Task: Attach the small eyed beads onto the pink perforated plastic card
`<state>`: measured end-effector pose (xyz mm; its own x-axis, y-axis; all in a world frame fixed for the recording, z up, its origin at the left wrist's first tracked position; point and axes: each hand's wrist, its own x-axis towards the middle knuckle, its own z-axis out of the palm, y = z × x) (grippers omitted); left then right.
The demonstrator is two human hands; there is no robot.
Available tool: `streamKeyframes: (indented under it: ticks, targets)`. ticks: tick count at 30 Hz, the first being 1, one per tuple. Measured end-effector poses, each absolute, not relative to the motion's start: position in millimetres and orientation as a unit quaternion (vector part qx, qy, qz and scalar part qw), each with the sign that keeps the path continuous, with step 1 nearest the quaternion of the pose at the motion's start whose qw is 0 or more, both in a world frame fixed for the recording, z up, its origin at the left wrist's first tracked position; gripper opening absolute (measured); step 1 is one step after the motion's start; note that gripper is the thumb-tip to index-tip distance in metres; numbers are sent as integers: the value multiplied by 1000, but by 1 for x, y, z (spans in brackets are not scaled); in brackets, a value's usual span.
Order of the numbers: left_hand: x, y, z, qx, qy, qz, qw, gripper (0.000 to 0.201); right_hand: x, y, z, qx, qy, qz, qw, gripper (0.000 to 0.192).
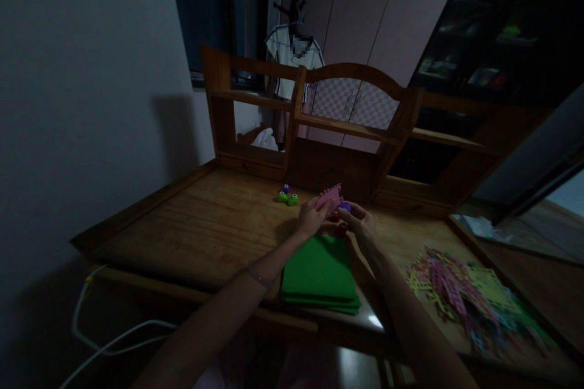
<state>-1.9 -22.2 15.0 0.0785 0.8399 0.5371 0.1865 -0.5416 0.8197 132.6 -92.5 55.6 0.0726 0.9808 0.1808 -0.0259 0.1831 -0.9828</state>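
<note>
My left hand (311, 217) is closed on a flat pink piece with a toothed edge (329, 196), held up above the desk. Close beside it, my right hand (364, 223) has its fingers closed round a small purple piece (345, 206). The two pieces are near each other; whether they touch I cannot tell. Just below the hands are two small red pieces (342, 230), partly hidden by the fingers. A folded stack of green cloth or felt (319, 270) lies under my wrists. Beyond my left hand stand two green pieces (292, 200) and a purple one (286, 189) with white, eye-like tops.
A loose heap of pink, yellow, green and blue cut-out strips (456, 292) covers the desk's right side. A wooden shelf unit (335, 164) closes off the back of the desk (196, 225). White cables (114, 340) hang at the lower left.
</note>
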Motion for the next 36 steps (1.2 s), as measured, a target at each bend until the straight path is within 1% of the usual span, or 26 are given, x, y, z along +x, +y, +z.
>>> streamKeyframes:
  ticks: [4,8,11,17,22,26,31,36]
  targets:
    - [0,-20,12,659,386,566,309,45,133,-82,44,-441,-489,453,601,45]
    - [2,-16,7,650,403,562,315,47,137,-69,35,-409,-441,473,644,40]
    - [2,-15,7,654,397,562,313,46,139,-66,33,-417,-428,483,640,39]
    - [2,-16,8,644,400,555,343,47,136,-76,41,-415,-431,491,633,39]
    - [4,-13,2,649,374,532,395,44,133,-87,50,-424,-451,499,607,36]
    - [5,-9,-2,641,397,531,387,43,135,-85,49,-437,-445,492,608,39]
    - [6,-7,-3,643,382,535,393,44,135,-84,48,-443,-451,486,604,41]
    - [3,-7,-3,659,395,527,364,44,135,-88,49,-456,-453,475,600,42]
